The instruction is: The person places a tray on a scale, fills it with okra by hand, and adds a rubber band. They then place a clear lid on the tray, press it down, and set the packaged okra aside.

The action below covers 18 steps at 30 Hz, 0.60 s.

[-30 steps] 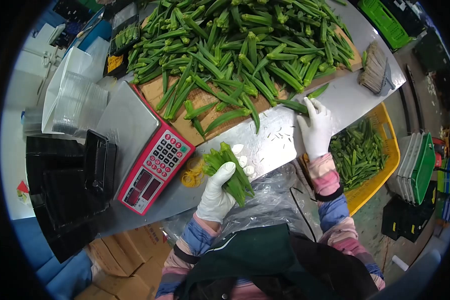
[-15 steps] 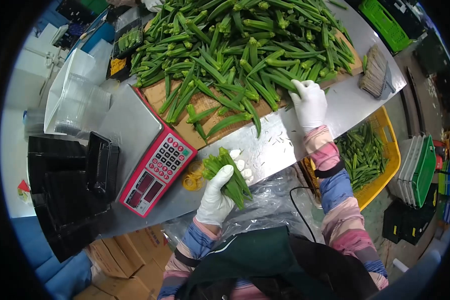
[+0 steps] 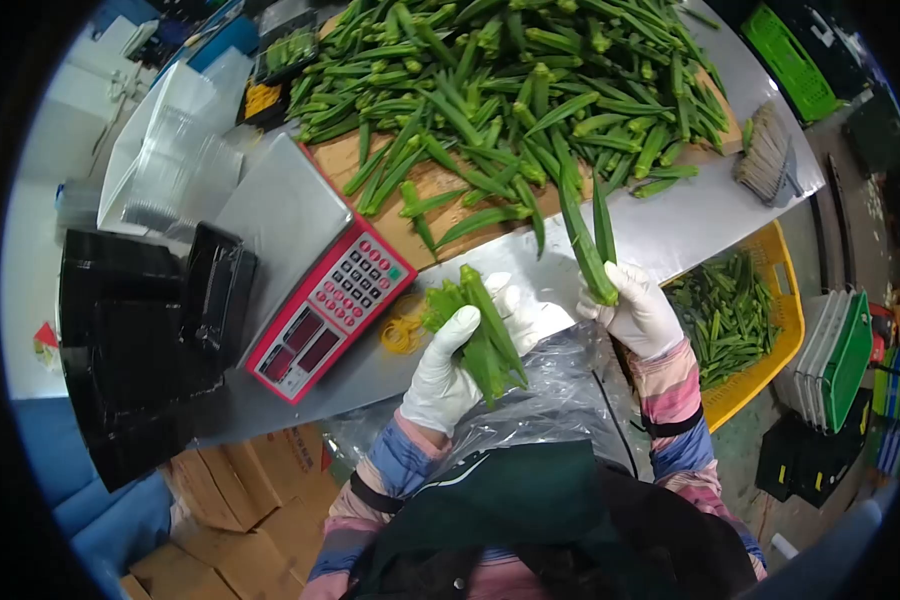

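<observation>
At the table (image 3: 660,225), my left hand (image 3: 438,385) clasps an okra bunch (image 3: 492,355), my right hand (image 3: 645,312) pinches two pods (image 3: 582,235); light pressure should avoid bruising.

okra heap (image 3: 540,75) cut at top edge, scale display (image 3: 303,336) unreadable from here, left hand (image 3: 440,375) partly behind okra bunch (image 3: 492,345)

A brush (image 3: 766,160) lies on the table (image 3: 692,218); cardboard boxes (image 3: 215,490) stand lower left.
</observation>
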### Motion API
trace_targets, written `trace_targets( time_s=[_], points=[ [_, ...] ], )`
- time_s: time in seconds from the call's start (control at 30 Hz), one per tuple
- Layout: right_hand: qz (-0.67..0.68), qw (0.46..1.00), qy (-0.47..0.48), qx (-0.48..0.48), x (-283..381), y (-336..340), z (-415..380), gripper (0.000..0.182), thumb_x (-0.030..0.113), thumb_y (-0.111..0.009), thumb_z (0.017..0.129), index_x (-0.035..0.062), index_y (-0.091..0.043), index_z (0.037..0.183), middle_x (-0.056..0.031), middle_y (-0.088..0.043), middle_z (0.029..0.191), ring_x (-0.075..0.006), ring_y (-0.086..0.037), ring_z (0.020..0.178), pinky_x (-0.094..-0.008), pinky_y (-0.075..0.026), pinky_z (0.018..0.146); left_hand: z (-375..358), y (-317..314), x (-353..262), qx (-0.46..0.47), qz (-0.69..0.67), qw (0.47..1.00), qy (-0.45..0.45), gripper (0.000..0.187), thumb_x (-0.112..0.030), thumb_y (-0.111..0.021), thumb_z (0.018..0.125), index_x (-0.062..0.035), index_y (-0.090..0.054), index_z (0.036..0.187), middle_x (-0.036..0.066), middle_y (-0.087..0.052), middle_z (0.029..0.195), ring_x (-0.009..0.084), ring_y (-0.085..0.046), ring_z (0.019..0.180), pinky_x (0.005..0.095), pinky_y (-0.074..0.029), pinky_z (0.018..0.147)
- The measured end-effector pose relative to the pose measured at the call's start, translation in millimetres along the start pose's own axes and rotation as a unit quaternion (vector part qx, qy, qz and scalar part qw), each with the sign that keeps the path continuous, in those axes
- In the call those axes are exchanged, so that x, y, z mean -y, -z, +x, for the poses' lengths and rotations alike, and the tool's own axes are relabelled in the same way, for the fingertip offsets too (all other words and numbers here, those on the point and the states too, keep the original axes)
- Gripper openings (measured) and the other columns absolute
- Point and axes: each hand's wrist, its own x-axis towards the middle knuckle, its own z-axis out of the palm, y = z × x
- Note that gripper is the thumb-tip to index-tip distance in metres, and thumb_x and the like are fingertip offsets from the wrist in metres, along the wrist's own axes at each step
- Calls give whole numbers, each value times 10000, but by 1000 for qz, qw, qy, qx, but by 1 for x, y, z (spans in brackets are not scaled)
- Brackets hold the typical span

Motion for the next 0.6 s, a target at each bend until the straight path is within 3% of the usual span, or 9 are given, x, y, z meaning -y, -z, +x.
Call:
trace_targets(
  time_s=[0.13,0.2,0.3,0.37,0.4,0.43,0.47,0.5,0.6],
  points=[
    [-15,999,-25,40,-23,-22,3,254,200,-584,1035,-9,-654,1162,-45,-651,968,-144,-582,831,-324,-485,754,-9,-19,-3,54,-28,998,-28,715,-220,-634,962,-14,-286,1552,190,-317,1601,357,-303,1490,593,-270,1212],
    [-38,997,-37,64,-29,-28,3,306,210,-582,1037,-29,-640,1219,-40,-661,1023,-123,-582,856,-300,-479,770,-11,-16,-7,73,-23,996,-41,739,-231,-634,963,-7,-259,1560,192,-300,1610,357,-295,1494,592,-272,1211],
    [-177,984,-32,3,-33,-44,-1,296,249,-609,1017,-18,-667,1132,-32,-644,896,-128,-567,783,-302,-470,737,-16,-19,-11,87,-3,994,-59,771,-260,-640,965,2,-234,1566,196,-316,1598,349,-326,1479,563,-291,1209],
    [-398,915,-35,-52,-36,-55,-6,364,270,-644,997,8,-675,1248,-42,-719,969,-114,-635,865,-282,-492,770,-16,-16,-11,102,11,993,-61,766,-271,-644,965,-3,-249,1563,196,-353,1577,340,-374,1454,543,-319,1200],
    [-492,869,32,-35,-42,-58,-8,374,275,-650,987,16,-670,1256,-101,-728,970,-179,-673,854,-318,-512,758,-18,-14,-8,76,25,993,-86,722,-279,-650,963,-20,-307,1543,191,-440,1512,325,-465,1388,511,-374,1174],
    [-580,809,98,-19,-47,-64,-10,385,280,-656,977,23,-665,1265,-160,-737,971,-245,-711,843,-355,-532,747,-16,-8,-6,70,32,994,-77,777,-323,-673,936,-27,-298,1549,188,-412,1535,338,-430,1412,515,-350,1187],
    [-675,729,109,-14,-45,-70,-16,385,290,-662,955,28,-667,1237,-229,-707,954,-383,-707,808,-432,-549,724,-12,0,-4,65,39,995,-66,833,-366,-696,910,-35,-288,1555,185,-385,1557,351,-395,1436,519,-326,1201],
    [-739,668,82,-20,-41,-86,-19,377,313,-649,951,10,-668,1175,-214,-705,891,-417,-684,755,-471,-547,673,-10,4,-1,60,47,996,-55,889,-410,-719,883,-42,-279,1562,182,-357,1580,364,-360,1460,522,-301,1215],
    [-847,520,107,10,-43,-92,-20,410,380,-610,969,-1,-659,1115,-218,-678,769,-395,-678,688,-489,-535,621,-8,11,2,46,41,997,-41,941,-447,-717,872,-42,-243,1576,164,-392,1552,326,-378,1449,503,-276,1228]
  ],
)
